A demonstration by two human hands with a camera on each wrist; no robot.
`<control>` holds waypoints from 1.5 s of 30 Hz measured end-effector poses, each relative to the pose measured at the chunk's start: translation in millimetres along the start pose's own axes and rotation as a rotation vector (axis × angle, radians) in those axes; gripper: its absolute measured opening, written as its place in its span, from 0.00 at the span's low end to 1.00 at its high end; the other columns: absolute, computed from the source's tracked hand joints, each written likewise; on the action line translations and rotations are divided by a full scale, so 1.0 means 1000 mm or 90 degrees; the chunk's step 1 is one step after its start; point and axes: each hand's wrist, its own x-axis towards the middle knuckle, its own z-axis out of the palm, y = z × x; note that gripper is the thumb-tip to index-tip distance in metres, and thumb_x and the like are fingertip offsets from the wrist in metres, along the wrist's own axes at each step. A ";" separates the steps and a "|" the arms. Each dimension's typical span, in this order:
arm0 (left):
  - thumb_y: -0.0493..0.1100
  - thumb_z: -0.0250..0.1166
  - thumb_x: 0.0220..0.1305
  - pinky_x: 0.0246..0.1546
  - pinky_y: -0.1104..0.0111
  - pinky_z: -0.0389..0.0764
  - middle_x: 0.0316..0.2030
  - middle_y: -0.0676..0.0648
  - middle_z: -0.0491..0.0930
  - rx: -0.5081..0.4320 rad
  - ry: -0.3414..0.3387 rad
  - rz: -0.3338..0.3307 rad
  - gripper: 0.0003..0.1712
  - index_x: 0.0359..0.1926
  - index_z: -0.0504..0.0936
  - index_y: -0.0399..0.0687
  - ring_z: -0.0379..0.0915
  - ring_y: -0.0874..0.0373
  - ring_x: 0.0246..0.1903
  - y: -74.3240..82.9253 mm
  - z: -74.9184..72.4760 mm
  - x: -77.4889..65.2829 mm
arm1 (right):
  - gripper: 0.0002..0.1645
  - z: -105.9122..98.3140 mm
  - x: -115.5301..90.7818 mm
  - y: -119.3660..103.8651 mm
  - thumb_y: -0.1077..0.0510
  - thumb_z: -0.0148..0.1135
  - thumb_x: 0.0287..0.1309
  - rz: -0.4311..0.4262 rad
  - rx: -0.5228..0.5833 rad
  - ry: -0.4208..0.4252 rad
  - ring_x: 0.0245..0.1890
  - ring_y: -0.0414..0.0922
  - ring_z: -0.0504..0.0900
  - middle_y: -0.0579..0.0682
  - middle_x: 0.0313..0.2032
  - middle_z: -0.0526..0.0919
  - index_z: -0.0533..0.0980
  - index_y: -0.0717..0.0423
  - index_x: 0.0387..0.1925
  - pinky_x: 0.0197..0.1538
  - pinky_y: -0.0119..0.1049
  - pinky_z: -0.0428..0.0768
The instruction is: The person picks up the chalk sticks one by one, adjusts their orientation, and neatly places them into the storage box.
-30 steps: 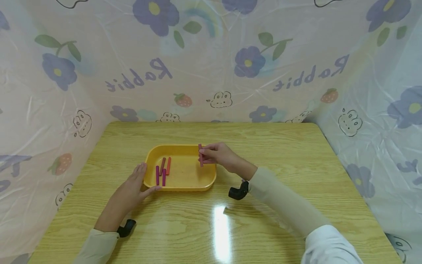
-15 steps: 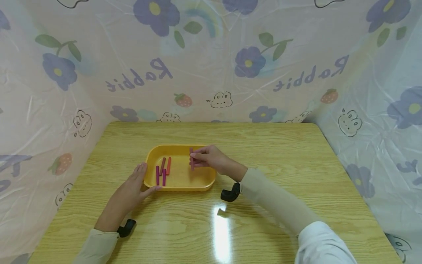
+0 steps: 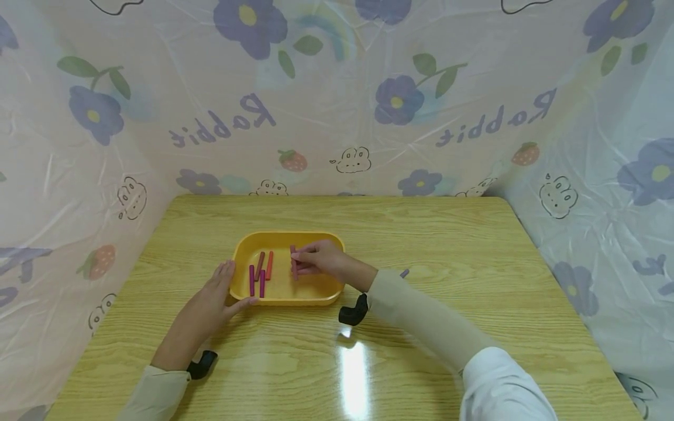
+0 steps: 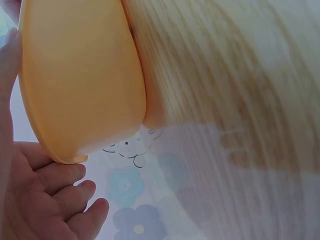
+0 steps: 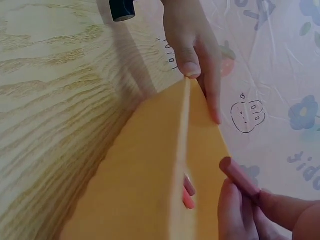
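Note:
A yellow tray (image 3: 295, 302) stands on the wooden table. My left hand (image 3: 206, 301) holds its near left corner, thumb along the front rim and fingers at the left end; the left wrist view shows these fingertips at the rim (image 4: 65, 159). Between thumb and fingers, my right hand (image 3: 329, 261) pinches a dusty pink-brown crayon (image 5: 239, 177) upright over the tray's right half. Toward the left side of the tray lie two purple crayons (image 3: 251, 280), a brown crayon (image 3: 260, 266) and an orange-red crayon (image 3: 270, 266).
A greyish purple crayon (image 3: 404, 273) lies on the table (image 3: 447, 234) beyond my right sleeve, which partly hides it. Black wrist-worn pieces (image 3: 354, 311) stick out near both cuffs. A patterned plastic curtain (image 3: 337, 117) encloses the back and sides.
My right hand has moved left and slightly nearer, carrying the pink-brown crayon from the tray's right end toward its middle. The greyish purple crayon has come into view. My left hand stays put.

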 end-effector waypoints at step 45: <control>0.76 0.50 0.55 0.60 0.41 0.55 0.70 0.33 0.43 0.001 0.005 0.009 0.62 0.72 0.39 0.36 0.40 0.38 0.68 0.001 0.001 0.000 | 0.11 0.036 0.029 0.034 0.61 0.59 0.61 0.040 -0.132 0.026 0.28 0.46 0.83 0.54 0.28 0.84 0.82 0.66 0.37 0.32 0.35 0.83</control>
